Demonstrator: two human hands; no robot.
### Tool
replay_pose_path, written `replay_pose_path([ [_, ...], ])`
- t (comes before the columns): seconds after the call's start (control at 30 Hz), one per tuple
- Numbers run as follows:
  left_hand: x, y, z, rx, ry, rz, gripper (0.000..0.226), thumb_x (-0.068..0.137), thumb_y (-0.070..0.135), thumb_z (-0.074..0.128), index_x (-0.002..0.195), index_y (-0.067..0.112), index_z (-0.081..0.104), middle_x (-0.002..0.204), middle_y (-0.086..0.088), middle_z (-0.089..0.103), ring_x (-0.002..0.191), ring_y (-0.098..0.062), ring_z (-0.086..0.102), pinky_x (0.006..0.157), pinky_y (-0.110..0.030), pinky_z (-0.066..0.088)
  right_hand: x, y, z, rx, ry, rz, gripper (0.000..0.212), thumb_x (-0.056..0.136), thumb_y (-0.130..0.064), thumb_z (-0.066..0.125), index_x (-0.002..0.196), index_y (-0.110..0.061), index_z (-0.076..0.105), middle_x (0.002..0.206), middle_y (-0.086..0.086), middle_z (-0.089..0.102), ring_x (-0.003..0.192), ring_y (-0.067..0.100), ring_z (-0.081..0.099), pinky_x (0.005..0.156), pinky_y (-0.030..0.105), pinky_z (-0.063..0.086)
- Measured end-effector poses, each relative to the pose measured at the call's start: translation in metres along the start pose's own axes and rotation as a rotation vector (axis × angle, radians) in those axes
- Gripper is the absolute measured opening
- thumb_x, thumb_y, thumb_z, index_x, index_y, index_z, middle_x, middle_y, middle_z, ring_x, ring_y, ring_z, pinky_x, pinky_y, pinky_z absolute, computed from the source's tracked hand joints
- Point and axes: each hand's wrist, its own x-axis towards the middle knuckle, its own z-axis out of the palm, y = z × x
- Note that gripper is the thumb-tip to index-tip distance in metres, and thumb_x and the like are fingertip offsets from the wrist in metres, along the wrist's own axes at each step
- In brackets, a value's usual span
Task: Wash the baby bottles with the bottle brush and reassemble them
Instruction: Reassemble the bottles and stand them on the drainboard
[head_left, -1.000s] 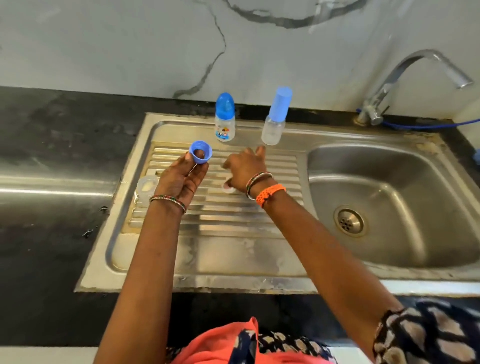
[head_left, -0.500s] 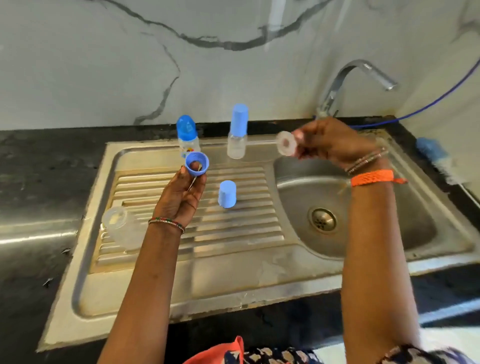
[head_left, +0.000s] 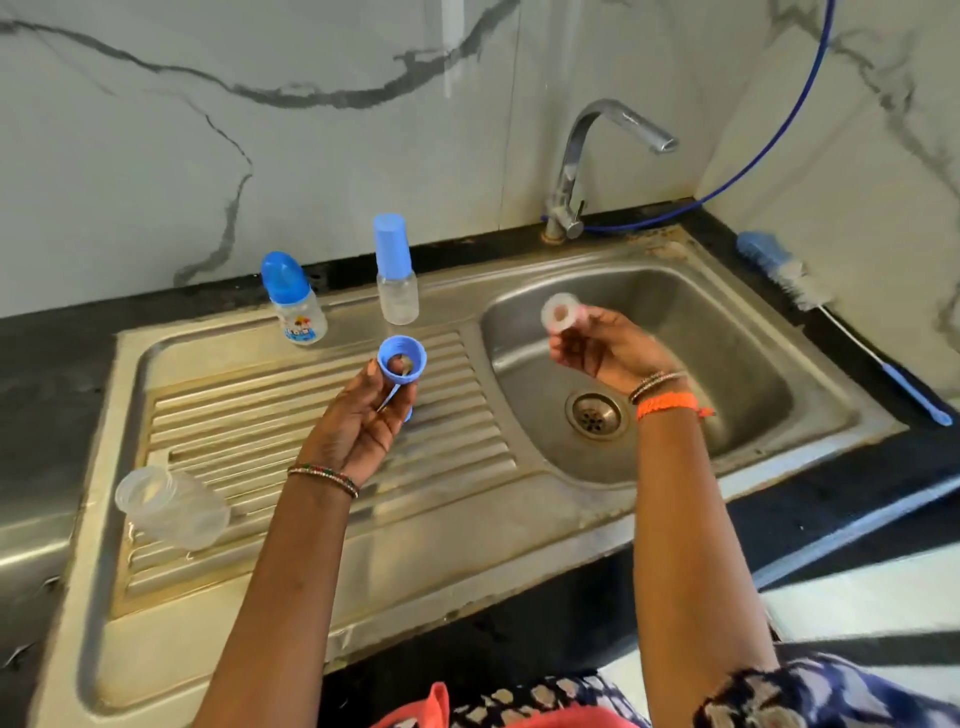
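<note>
While the left hand pinches a blue ring between thumb and fingertips, opening tilted up, over the draining board left of the sink bowl, the right hand grips a clear teat over that bowl. Ring and teat are apart, facing each other; likely the teat seats next. An open bottle lies far left; two capped bottles stand behind the board; a brush lies right of the bowl.
</note>
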Motion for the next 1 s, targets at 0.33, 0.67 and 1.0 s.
replay_pose_path([
  [0.33, -0.007, -0.005, 0.007, -0.039, 0.141, -0.008, 0.024, 0.095, 0.011, 0.049, 0.081, 0.009, 0.069, 0.077, -0.002, 0.072, 0.070, -0.010, 0.070, 0.065, -0.021, 0.058, 0.013, 0.017, 0.048, -0.326, 0.618, -0.171, 0.022, 0.084, -0.029, 0.067, 0.078, -0.008, 0.064, 0.068, 0.011, 0.064, 0.062, 0.023, 0.057, 0.070, 0.036, 0.050],
  [0.67, -0.016, 0.021, 0.021, -0.205, 0.137, 0.079, 0.017, 0.096, 0.013, 0.047, 0.095, 0.004, 0.062, 0.079, -0.007, 0.073, 0.069, -0.013, 0.071, 0.068, -0.023, 0.057, -0.011, 0.015, 0.162, -0.547, 0.021, -0.745, 0.019, 0.085, -0.004, 0.063, 0.088, -0.022, 0.057, 0.087, -0.009, 0.066, 0.074, -0.003, 0.060, 0.069, 0.009, 0.043],
  [1.0, -0.028, 0.038, 0.032, -0.171, 0.027, 0.197, 0.028, 0.081, 0.013, 0.056, 0.108, 0.005, 0.061, 0.095, -0.011, 0.071, 0.083, -0.015, 0.071, 0.074, -0.025, 0.058, -0.026, 0.022, 0.177, -0.898, 0.083, -0.919, 0.020, 0.082, -0.017, 0.065, 0.101, -0.021, 0.068, 0.121, -0.001, 0.060, 0.117, 0.015, 0.050, 0.096, 0.028, 0.040],
])
